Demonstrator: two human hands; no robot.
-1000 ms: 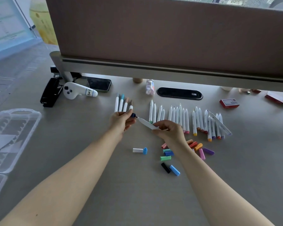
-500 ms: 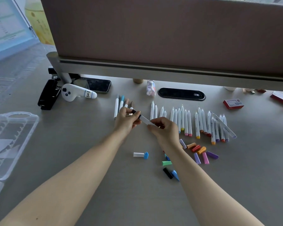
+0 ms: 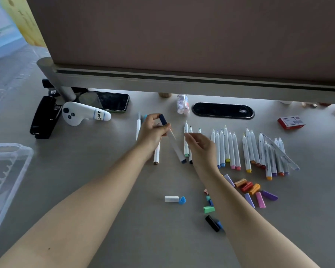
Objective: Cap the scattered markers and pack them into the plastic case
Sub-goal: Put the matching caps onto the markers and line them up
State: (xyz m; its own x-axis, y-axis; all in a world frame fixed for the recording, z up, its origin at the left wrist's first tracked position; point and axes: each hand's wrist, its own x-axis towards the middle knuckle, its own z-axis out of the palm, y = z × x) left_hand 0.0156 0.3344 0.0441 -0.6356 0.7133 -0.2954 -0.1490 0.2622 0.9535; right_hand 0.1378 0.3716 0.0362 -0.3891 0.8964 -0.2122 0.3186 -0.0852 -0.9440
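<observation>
Capping a marker, head view.
My left hand [image 3: 153,132] pinches the navy-capped marker [image 3: 172,141]; my right hand [image 3: 200,147] hovers beside it, fingers loosely spread.

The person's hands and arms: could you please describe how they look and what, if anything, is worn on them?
Both arms are bare from the bottom edge of the frame up to the wrists, with no sleeve in view. The left hand and the right hand wear no gloves, and no watch, bracelet or ring shows. A small dark spot marks the left forearm.
</observation>
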